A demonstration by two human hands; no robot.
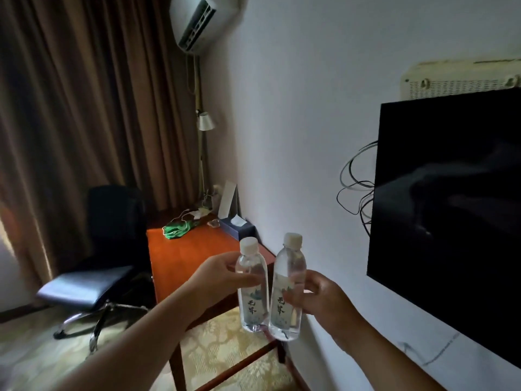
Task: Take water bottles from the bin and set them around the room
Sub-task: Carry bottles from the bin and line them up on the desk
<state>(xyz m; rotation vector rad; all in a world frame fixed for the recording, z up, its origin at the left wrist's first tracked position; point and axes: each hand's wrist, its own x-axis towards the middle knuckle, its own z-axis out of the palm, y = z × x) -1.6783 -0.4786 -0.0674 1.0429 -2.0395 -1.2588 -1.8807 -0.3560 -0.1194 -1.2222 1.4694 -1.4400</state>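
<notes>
Two clear water bottles with white caps and pale printed labels are held upright side by side in front of me. My left hand (222,277) grips the left water bottle (253,294) around its upper body. My right hand (318,297) grips the right water bottle (286,303) at its middle, and this bottle stands slightly taller in view. Both bottles hover above the near end of a reddish wooden desk (191,255) along the white wall. No bin is in view.
On the desk lie a green cloth (177,231), white cables and a dark tissue box (236,226). A black office chair (95,266) stands left of the desk before brown curtains. A wall-mounted black TV (451,210) with loose cables hangs at right. A floor lamp (204,153) stands behind the desk.
</notes>
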